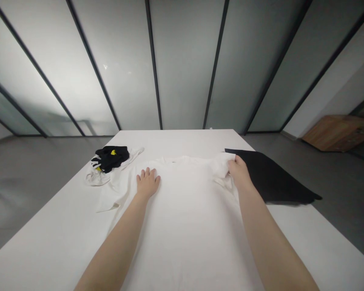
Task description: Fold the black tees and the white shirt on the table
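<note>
On the white surface (48,250), white T-shirt (185,226) lies flat, collar at the far side, body running toward the person. Hands apart. Left hand (147,182) open, palm down on the chest just below the collar, fingers spread. Right hand (239,171) clamped on the gathered sleeve (221,165) at the shirt's right side, cloth bunched in its grip. Other sleeve (111,195) lies out to the left, touching a white garment (95,178) with a black garment (111,157) piled on it; yellow patch (113,152) shows on the black. Black sheet (273,176) sits just beside the right hand, overhanging the surface edge. Behind: frosted glass wall (185,72) with black frames, grey floor (33,182), wooden panel (339,132) far right.
</note>
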`<move>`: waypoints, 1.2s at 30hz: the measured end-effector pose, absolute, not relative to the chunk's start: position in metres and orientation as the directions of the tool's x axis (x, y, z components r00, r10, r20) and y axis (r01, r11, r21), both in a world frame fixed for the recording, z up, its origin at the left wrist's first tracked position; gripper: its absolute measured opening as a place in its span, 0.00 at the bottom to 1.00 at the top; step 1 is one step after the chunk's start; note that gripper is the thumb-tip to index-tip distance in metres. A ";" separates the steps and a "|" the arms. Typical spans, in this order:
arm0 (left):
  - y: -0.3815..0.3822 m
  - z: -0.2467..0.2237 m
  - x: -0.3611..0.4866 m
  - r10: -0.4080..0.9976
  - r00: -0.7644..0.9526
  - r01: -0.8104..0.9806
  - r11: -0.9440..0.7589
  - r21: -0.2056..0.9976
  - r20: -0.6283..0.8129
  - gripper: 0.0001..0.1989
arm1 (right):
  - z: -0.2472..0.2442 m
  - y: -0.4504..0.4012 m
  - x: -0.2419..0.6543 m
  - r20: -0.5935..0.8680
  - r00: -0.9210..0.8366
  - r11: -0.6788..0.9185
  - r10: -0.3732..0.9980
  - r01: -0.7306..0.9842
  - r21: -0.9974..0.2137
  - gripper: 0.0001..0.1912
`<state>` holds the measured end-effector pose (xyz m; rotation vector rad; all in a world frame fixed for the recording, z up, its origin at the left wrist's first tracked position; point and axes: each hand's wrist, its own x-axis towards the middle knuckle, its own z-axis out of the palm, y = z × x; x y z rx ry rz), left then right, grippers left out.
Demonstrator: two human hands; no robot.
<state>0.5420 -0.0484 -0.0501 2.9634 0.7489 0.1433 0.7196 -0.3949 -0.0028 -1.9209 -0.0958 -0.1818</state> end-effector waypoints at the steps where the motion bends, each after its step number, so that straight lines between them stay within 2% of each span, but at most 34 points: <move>1: -0.048 -0.051 0.542 0.477 0.876 0.470 -0.877 0.101 0.073 0.30 | 0.000 -0.390 0.716 0.125 0.991 -0.293 0.053 0.135 -0.946 0.22; 4: -0.048 -0.050 0.541 0.482 0.873 0.474 -0.875 0.097 0.073 0.29 | 0.008 -0.376 0.706 0.033 0.968 -0.140 0.250 0.069 -0.988 0.24; 6: -0.049 -0.047 0.541 0.489 0.870 0.482 -0.871 0.094 0.064 0.29 | 0.011 -0.370 0.702 0.041 0.962 -0.108 0.271 0.072 -0.991 0.25; 8: -0.055 -0.042 0.542 0.487 0.872 0.481 -0.871 0.096 0.054 0.28 | 0.009 -0.368 0.702 0.024 0.978 -0.172 0.210 0.061 -0.983 0.23; 10: -0.067 -0.037 0.544 0.435 0.899 0.428 -0.895 0.128 0.039 0.26 | 0.002 -0.368 0.703 -0.028 0.985 -0.319 0.168 0.027 -0.947 0.22; 14: -0.110 -0.031 0.546 0.166 0.986 0.151 -0.944 0.293 0.025 0.23 | -0.015 -0.373 0.707 -0.063 0.981 -0.596 0.183 0.060 -0.801 0.19; 16: -0.133 -0.033 0.546 0.080 0.996 0.058 -0.931 0.361 0.045 0.25 | -0.018 -0.377 0.710 -0.038 0.981 -0.641 0.188 0.093 -0.762 0.16; 21: -0.174 -0.037 0.544 0.015 0.996 -0.033 -0.864 0.502 0.091 0.30 | -0.014 -0.386 0.715 -0.021 0.963 -0.694 0.268 0.178 -0.698 0.09; 25: -0.197 -0.032 0.559 -0.058 0.995 -0.095 -0.833 0.546 0.084 0.35 | -0.017 -0.386 0.713 -0.057 0.946 -0.721 0.319 0.203 -0.663 0.08; 28: -0.211 -0.031 0.577 -0.054 0.994 -0.101 -0.806 0.584 0.096 0.40 | -0.022 -0.385 0.713 -0.054 0.949 -0.739 0.311 0.206 -0.642 0.08; 32: -0.225 -0.039 0.597 0.021 0.991 -0.072 -0.734 0.675 0.129 0.43 | -0.026 -0.385 0.714 -0.046 0.948 -0.740 0.316 0.215 -0.637 0.09; 36: -0.235 -0.044 0.612 0.106 0.987 -0.038 -0.586 0.809 0.123 0.37 | -0.026 -0.386 0.714 -0.035 0.942 -0.726 0.335 0.233 -0.647 0.12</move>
